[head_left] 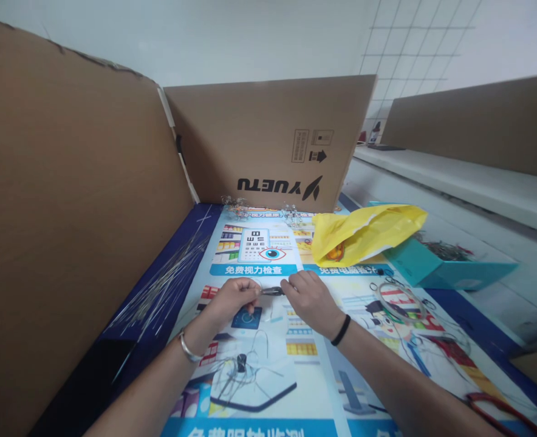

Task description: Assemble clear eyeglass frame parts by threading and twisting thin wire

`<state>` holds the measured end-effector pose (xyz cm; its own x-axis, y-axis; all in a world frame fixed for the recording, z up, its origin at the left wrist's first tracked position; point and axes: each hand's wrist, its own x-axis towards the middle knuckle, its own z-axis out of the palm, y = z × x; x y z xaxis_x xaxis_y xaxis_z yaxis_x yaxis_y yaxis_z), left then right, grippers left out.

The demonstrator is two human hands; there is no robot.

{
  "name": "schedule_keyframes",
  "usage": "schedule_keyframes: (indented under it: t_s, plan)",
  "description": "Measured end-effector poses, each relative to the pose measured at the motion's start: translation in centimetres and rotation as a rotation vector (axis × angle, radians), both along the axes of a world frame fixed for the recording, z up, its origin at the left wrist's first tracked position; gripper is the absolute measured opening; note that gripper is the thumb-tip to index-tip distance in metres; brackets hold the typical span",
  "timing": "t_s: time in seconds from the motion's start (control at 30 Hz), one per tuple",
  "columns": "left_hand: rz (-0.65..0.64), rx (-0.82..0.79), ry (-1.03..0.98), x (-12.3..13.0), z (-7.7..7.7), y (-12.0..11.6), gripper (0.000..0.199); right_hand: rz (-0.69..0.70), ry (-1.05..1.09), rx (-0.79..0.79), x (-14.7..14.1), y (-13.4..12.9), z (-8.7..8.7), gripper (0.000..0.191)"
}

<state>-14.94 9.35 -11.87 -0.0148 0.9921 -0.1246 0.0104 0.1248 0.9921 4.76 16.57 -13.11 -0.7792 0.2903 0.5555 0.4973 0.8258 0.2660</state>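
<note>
Both hands meet over the middle of the printed poster [250,400]. My left hand [236,298] is closed, its thumb and finger pinching a small piece at the jaws of dark pliers [273,291]; that piece is too small to name. Wrapped round the pliers' handles is my right hand [311,300], with the jaws pointing left. Below the hands, thin wires [239,379] fan out around a small black object [242,363]. A loop of pale wire [398,303] lies right of my right hand.
Straight wires [159,279] lie at the left. A yellow bag [369,230] overlaps a teal box [460,274] of wire pieces. Small wire bundles stand near the back cardboard [259,139]. Red-handled scissors [500,413] lie front right. Cardboard also rises on the left.
</note>
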Motion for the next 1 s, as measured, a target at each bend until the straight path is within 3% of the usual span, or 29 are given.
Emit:
schedule_keyframes:
  t_s: [0.8,1.0]
  plan:
    - [-0.001,0.014,0.004,0.03,-0.45,0.01,0.013,0.004,-0.055,-0.022,0.19,-0.28,0.70,0.019]
    - [0.016,0.035,0.017,0.19,-0.36,0.05,0.012,-0.016,0.037,-0.284,-0.20,-0.06,-0.20,0.011]
